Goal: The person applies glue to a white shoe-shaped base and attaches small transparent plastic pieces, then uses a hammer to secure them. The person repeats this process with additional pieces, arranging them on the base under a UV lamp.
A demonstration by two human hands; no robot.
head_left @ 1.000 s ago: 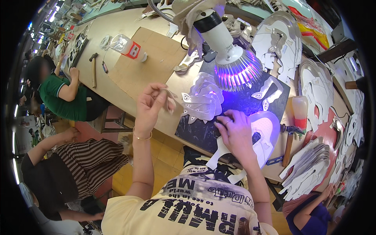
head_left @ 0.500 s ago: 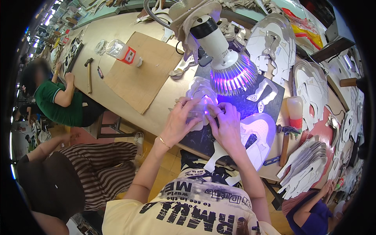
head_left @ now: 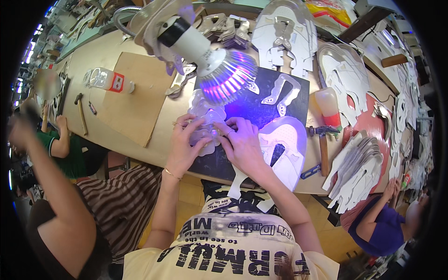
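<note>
Under the violet glow of a ribbed lamp head (head_left: 228, 77), both hands pinch a pale, translucent, curvy-edged sheet piece (head_left: 208, 122). My left hand (head_left: 184, 145) grips its left side with thumb and fingers. At its right side, the fingertips of my right hand (head_left: 243, 144) are pressed together on the edge. More translucent pieces lie beneath, partly covered by my fingers. Just right of my right hand rests a white perforated shoe-upper piece (head_left: 293, 132) on a clear template. A dark board (head_left: 247, 105) lies under the work.
Right of the board stand a glue bottle (head_left: 328, 107), a hammer (head_left: 323, 154) and a stack of white cut pieces (head_left: 353, 165). Leftward lie brown cardboard (head_left: 133, 105), a clear bottle (head_left: 106, 79) and another hammer (head_left: 81, 113). People are close on both sides.
The view has shifted, so the bench and lamp appear further left. Both hands keep their pinch on the translucent piece. The person at near left has raised an arm.
</note>
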